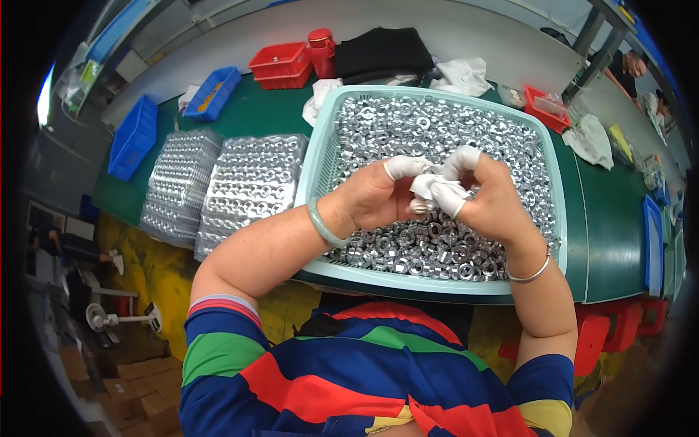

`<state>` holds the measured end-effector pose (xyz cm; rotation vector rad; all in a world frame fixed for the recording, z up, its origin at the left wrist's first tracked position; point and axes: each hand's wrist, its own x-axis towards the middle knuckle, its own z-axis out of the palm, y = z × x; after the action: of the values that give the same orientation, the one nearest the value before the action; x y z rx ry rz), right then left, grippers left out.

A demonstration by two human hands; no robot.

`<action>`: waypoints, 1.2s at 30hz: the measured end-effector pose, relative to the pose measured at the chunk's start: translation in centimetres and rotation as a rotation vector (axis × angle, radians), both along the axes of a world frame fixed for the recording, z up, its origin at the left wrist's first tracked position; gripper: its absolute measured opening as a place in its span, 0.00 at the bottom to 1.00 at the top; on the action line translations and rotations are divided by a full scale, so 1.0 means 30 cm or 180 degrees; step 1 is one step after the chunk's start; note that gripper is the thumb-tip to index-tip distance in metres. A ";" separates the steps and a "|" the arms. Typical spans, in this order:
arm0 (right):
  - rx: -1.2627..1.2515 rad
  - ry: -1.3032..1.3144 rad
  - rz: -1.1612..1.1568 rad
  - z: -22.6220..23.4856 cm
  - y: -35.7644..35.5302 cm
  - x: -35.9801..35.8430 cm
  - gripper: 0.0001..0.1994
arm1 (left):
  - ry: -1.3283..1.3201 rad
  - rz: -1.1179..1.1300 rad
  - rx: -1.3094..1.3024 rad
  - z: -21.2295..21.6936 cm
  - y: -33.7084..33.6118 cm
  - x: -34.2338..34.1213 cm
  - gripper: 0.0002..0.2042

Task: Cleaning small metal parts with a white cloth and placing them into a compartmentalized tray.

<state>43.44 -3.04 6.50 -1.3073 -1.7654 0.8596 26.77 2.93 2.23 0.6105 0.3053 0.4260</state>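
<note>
My left hand (373, 195) and my right hand (496, 202) meet over a pale green-blue plastic basket (408, 280) heaped with shiny ring-shaped metal parts (429, 120) like nuts. White covers sit on several of my fingertips. Between the hands is a crumpled white cloth (429, 185), pinched by the right thumb and fingers. The left fingers curl against its other side, closed around something that the cloth and fingers hide. Whether a metal part is inside the cloth cannot be seen.
Left of the basket stand two stacks of clear trays (251, 182) filled with metal parts. Behind are blue bins (134, 137), red bins (280, 65), a red flask (321, 52), black cloth (382, 52) and white rags (464, 76). Red stools (619, 324) stand at right; another person (625, 73) is far right.
</note>
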 end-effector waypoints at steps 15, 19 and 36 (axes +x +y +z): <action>0.0296 0.0571 -0.0115 -0.017 -0.171 -0.107 0.06 | 0.1484 0.2566 0.2493 0.011 -0.145 -0.792 0.08; 0.0290 0.0504 -0.0028 -0.002 -0.178 -0.122 0.07 | 0.4390 0.2625 0.4335 -0.048 -0.196 -1.085 0.07; 0.0422 0.0229 -0.0064 -0.031 -0.106 -0.098 0.05 | 0.5952 0.1119 0.5322 -0.078 -0.156 -1.136 0.08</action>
<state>40.49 -6.20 5.58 -1.1918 -1.7200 0.7556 -7.31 -1.74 -0.12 2.5687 1.9433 0.2206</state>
